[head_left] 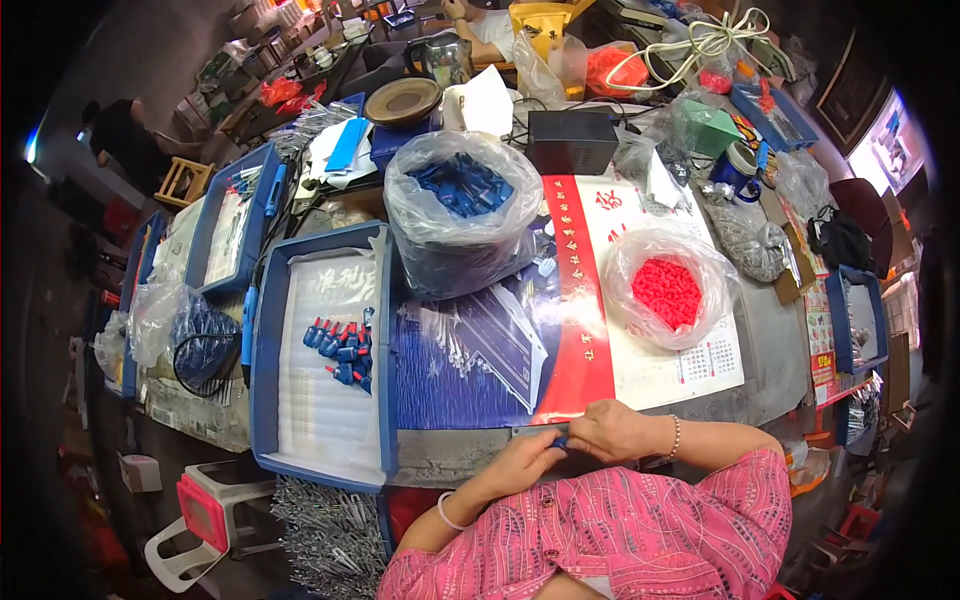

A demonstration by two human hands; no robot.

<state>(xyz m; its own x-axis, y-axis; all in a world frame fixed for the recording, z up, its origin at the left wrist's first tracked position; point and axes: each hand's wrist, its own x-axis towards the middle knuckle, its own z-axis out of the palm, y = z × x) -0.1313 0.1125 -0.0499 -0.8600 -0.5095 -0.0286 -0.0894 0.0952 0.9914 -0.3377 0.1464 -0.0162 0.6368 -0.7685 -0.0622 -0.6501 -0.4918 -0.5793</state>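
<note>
My left hand [522, 466] and my right hand [612, 431] meet at the table's near edge, in front of my pink shirt. Between their fingertips a small dark blue plastic part [560, 441] shows, pinched by the left; what the curled right fingers hold is hidden. A clear bag of blue plastic parts [460, 190] stands open beyond them. To its right is a bag of small red pieces [667, 293]. At the left, a blue tray [388, 420] lined with white holds several blue parts with red tips [340, 345].
A printed poster [480, 390] covers the table's middle. Below the tray sits a bin of thin metal pieces [325, 530]. A black box [573, 142] and a dark-rimmed round dish [402, 102] stand at the back. A white plastic chair [225, 505] is at the lower left.
</note>
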